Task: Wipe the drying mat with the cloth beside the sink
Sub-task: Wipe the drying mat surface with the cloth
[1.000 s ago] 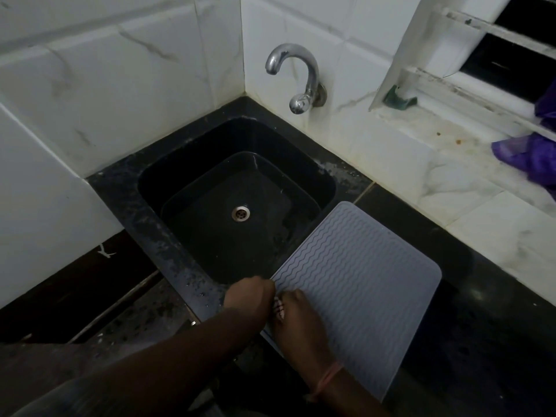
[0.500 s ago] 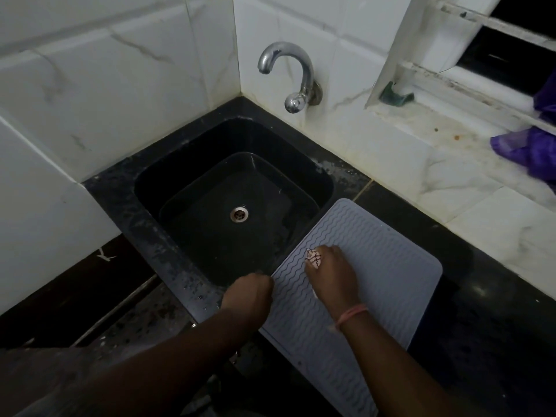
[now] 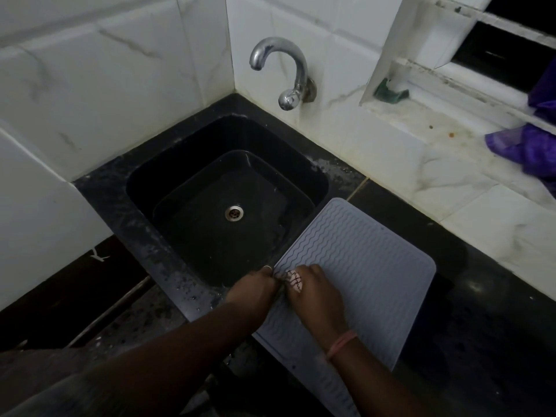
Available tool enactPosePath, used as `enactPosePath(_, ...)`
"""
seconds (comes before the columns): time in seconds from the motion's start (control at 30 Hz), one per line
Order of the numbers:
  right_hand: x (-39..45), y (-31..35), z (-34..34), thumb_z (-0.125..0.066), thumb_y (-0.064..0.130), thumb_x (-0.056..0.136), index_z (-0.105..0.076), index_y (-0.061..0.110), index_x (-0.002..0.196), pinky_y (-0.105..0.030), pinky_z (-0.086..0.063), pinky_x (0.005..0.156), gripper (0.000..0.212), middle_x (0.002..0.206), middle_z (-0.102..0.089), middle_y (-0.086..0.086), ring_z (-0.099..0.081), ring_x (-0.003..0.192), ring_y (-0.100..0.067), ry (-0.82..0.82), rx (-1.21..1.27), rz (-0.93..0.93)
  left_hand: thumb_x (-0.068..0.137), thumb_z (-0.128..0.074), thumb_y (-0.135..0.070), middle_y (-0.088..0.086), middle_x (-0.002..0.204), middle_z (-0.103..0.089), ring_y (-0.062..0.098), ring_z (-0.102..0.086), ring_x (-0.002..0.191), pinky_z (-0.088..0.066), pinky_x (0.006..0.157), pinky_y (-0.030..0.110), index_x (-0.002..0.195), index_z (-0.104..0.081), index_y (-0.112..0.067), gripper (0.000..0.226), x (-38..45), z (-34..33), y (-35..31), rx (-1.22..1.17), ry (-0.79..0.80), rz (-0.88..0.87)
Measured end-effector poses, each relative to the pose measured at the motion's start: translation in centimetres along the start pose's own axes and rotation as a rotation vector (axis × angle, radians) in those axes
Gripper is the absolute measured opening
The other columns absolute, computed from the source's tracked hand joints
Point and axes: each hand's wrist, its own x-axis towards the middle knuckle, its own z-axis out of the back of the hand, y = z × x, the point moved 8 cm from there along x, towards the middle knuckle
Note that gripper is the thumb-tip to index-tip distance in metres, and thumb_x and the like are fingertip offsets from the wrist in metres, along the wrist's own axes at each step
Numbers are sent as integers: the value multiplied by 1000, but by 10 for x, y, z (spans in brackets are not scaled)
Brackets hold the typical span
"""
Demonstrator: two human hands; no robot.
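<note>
A grey drying mat (image 3: pixel 358 260) with wavy ridges lies on the dark counter, right of the black sink (image 3: pixel 222 206). My right hand (image 3: pixel 316 299) presses a small white cloth with dark red lines (image 3: pixel 292 280) onto the mat near its left edge; only a bit of cloth shows past my fingers. Next to it, my left hand (image 3: pixel 255 291) is closed on the mat's left edge by the sink rim.
A chrome tap (image 3: pixel 285 73) juts from the tiled wall above the sink. A window sill at the right holds a green scrap (image 3: pixel 391 91) and a purple bag (image 3: pixel 529 149). Dark counter (image 3: pixel 481 326) extends right of the mat.
My right hand slid the cloth up the mat away from me, then back down toward the left edge beside my left hand. The left hand stayed on the mat's edge.
</note>
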Motion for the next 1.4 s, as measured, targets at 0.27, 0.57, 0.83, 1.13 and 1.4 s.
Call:
enactPosePath(0.27, 49, -37, 40, -66, 38, 95, -61, 20, 118, -25, -53, 75, 30, 115, -57, 1, -59, 90, -11, -116, 19, -137, 103, -45, -12, 9, 128, -57, 27, -62, 107, -55, 88, 41, 128, -56, -11, 28, 0, 3, -3, -34, 1, 10)
enactPosePath(0.57, 35, -31, 30, -64, 37, 97, -57, 21, 126, -20, -46, 74, 33, 124, -54, 0, -60, 95, -12, -118, 27, -183, 98, -55, -17, 11, 138, -46, 28, -55, 118, -54, 90, 39, 147, -41, -22, 51, 18, 12, -11, 18, 11, -82)
enactPosePath(0.83, 28, -29, 19, -63, 36, 98, -60, 23, 121, -24, -52, 82, 27, 119, -58, 2, -58, 97, -10, -104, 111, -153, 101, -52, -23, 10, 136, -45, 28, -55, 113, -55, 86, 41, 146, -40, -21, 46, 30, 9, -14, 29, 30, -96)
enactPosePath(1.13, 28, -25, 12, -63, 42, 97, -62, 27, 111, -22, -51, 78, 20, 110, -56, 8, -58, 92, -7, -33, 89, -57, 99, -54, -19, 9, 144, -39, 30, -52, 120, -54, 92, 43, 150, -36, -21, 54, 31, 6, -11, 22, 55, -95)
enactPosePath(1.4, 55, -42, 28, -67, 37, 95, -64, 23, 117, -23, -51, 81, 26, 114, -58, 6, -61, 98, -10, -142, 137, -136, 101, -54, -22, 13, 147, -39, 29, -52, 123, -53, 92, 41, 155, -27, -19, 61, 38, 8, -17, 52, 133, -89)
